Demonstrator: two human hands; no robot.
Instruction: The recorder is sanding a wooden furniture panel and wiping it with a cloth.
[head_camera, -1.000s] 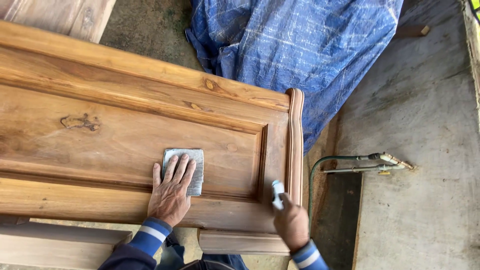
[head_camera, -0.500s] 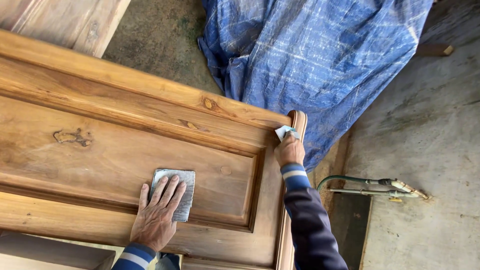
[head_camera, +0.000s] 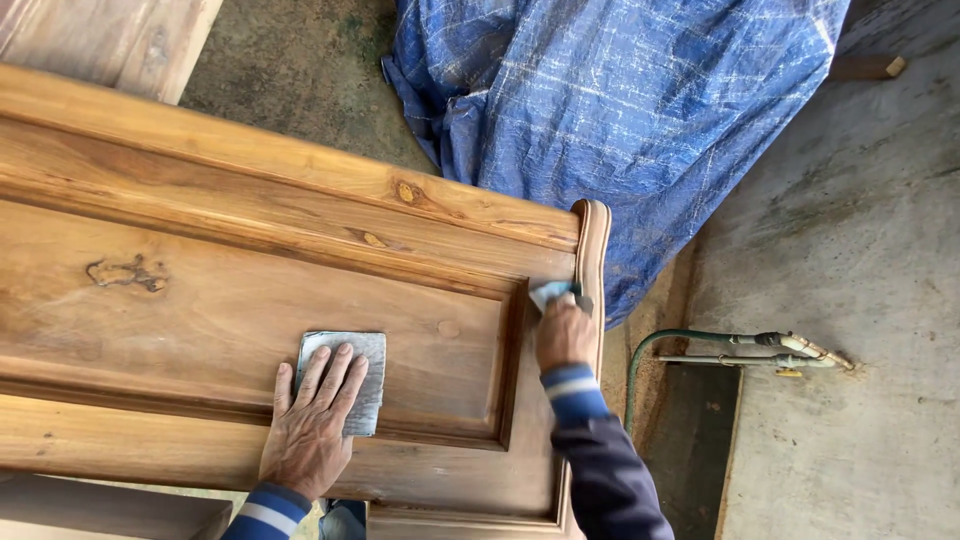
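Sanding of the wooden door panel (head_camera: 200, 290) appears to be only partly done, judged from the surface: the recessed field looks smooth and evenly toned, while the frame rail at three o'clock is being worked. The left hand (head_camera: 312, 425) is laid flat, fingers spread, on a grey sheet of sandpaper (head_camera: 345, 378) at six o'clock on the recessed field. The right hand (head_camera: 563, 335) is closed around a small pale folded piece of sandpaper (head_camera: 549, 292), pressed against the moulded edge beside the right frame rail (head_camera: 592, 260). How much of the far left remains cannot be told. No packages, labels or signs are seen; a blue tarpaulin (head_camera: 620, 110) is bundled at one o'clock, and a green hose with a metal nozzle (head_camera: 740, 345) lies on the concrete floor (head_camera: 860, 250) at three o'clock.
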